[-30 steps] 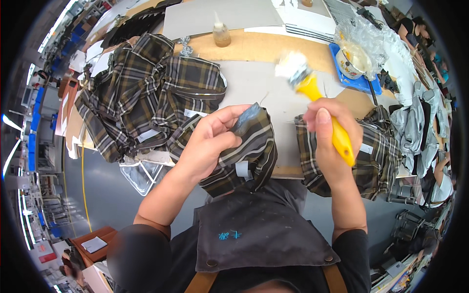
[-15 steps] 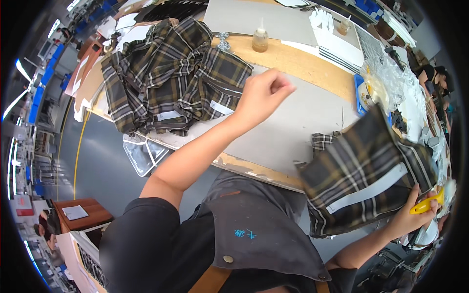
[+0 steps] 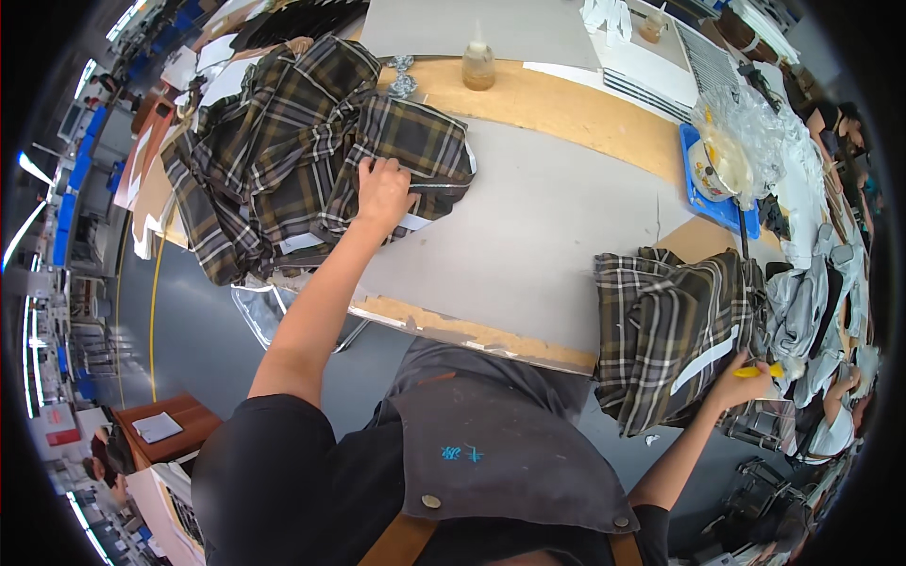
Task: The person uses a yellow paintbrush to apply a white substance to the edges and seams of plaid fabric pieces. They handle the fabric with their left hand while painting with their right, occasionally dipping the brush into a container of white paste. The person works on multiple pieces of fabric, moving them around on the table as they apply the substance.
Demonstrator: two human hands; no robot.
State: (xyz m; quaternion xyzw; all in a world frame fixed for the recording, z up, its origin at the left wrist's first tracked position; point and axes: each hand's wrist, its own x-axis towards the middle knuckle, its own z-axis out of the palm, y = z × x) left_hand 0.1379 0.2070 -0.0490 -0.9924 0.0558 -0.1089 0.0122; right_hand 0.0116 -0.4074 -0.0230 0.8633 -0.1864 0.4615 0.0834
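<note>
On the left of the table lies a heaped pile of dark plaid cloth pieces (image 3: 283, 151), some with white strips along an edge. My left hand (image 3: 382, 196) is on the pile's right part, fingers bent and closed on a plaid cloth piece (image 3: 415, 141). My right hand (image 3: 738, 382) grips a yellow-handled brush (image 3: 758, 372); its pale head points right, partly blurred. Beside that hand a stack of plaid cloth pieces (image 3: 651, 321) hangs over the table's front right corner. Its top piece bears a white strip (image 3: 706, 358).
A grey board (image 3: 528, 226) covers the middle of the table (image 3: 566, 111). Behind it stands a bottle of amber liquid (image 3: 478, 68). A bowl (image 3: 710, 172) sits in a blue tray (image 3: 694, 198) at the right, near clear plastic (image 3: 755, 132). White gloves (image 3: 607, 17) lie at the back.
My left hand has moved left and down onto the pile. At the right, the raised plaid piece has come down onto the stack, and my right hand with the brush has shifted left.
</note>
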